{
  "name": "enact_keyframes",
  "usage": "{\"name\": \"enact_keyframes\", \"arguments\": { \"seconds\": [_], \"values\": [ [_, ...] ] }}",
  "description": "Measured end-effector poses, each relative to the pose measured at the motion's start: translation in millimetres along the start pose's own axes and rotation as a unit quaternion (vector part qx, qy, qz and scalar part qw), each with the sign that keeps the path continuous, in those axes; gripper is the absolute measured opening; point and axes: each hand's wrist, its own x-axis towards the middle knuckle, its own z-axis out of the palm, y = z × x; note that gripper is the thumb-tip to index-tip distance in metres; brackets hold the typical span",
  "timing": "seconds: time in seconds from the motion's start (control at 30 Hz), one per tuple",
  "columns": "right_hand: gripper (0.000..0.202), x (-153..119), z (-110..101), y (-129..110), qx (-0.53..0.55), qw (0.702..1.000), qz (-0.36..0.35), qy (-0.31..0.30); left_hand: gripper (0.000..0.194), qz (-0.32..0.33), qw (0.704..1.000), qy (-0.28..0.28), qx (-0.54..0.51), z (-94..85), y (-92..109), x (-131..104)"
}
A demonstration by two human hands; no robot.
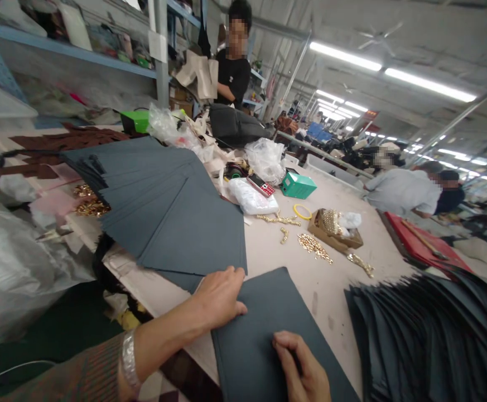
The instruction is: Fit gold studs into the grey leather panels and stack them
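A dark blue-grey panel [268, 296] lies on the table in front of me. My left hand [222, 296] rests at its upper left edge, thumb on the panel and fingers bent toward the fanned stack. On the panel's lower part, my right hand [299, 363] has its fingers curled and pressed toward the thumb; whatever they may hold is hidden. Beyond my left hand spreads a fanned stack of similar panels [176, 218]. Another row of dark pieces [427, 329] stands at the right.
Gold metal pieces [314, 247], a cardboard box [335, 235], a yellow tape ring [302, 211], a green box [298, 185] and a red phone [261, 185] lie farther back. A person [235, 67] stands behind the table; others bend over work at right.
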Motion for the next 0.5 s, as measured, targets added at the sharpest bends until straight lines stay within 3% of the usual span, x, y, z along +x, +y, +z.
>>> {"name": "enact_keyframes", "arguments": {
  "seconds": [0.13, 0.27, 0.33, 0.4, 0.5],
  "values": [
    [0.031, 16, -17, -19, 0.046, 0.993, 0.078, -0.081, 0.025, -0.009, 0.999, -0.037, -0.022, -1.2, -11, -25],
    [0.031, 25, -16, -26, 0.073, 0.981, 0.137, -0.112, 0.013, 0.003, 0.997, -0.035, -0.068, 4.6, -13, -46],
    [0.031, 26, -13, -26, 0.091, 0.976, 0.153, -0.122, 0.016, -0.01, 0.988, -0.039, -0.152, 9.1, -12, -49],
    [0.03, 26, -11, -26, 0.115, 0.969, 0.176, -0.13, 0.025, -0.039, 0.944, -0.088, -0.314, 13.9, -10, -48],
    [0.027, 26, -12, -28, 0.137, 0.956, 0.209, -0.152, 0.041, -0.059, 0.788, -0.207, -0.576, 19.5, -5, -42]
  ]
}}
